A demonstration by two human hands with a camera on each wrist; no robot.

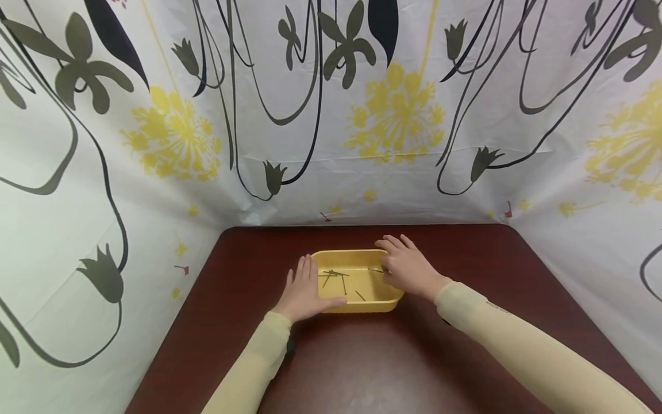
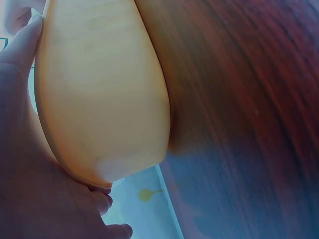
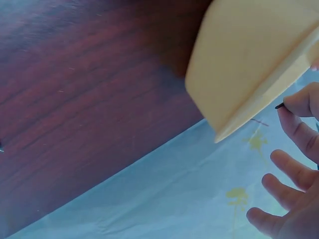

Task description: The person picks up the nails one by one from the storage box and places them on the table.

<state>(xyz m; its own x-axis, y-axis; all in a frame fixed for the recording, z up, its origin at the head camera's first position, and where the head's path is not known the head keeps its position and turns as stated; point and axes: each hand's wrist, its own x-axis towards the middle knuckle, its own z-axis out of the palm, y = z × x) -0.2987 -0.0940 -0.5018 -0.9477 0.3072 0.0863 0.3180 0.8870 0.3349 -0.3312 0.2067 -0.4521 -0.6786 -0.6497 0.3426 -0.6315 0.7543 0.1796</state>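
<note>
A yellow tray [image 1: 357,307] sits on the dark red table [image 1: 357,368], toward its far side, between the two hands. The left hand [image 1: 305,293] rests at the tray's left end, its fingers straight and close together, pointing to the far side, with the thumb stretched right along the near rim; it presses the tray without curling round it. The right hand [image 1: 411,267] is at the tray's right end, its fingers bent toward the tray. In the right wrist view its thumb and forefinger pinch a small dark piece [image 3: 279,106], of which only a tip shows, while the other three fingers spread loosely apart. On the tray's floor lie several thin dark pins [image 1: 344,285], perhaps nails, too small to tell for sure: a few cross one another in the left part, one lies just right of them, and a short one lies near the near wall. Another reaches up to the right hand from the left; whether it is the pinched one cannot be told. Pale sleeves [image 1: 512,328] cover both arms, and behind the table hangs a white cloth [image 1: 310,144] printed with yellow and grey flowers.
</note>
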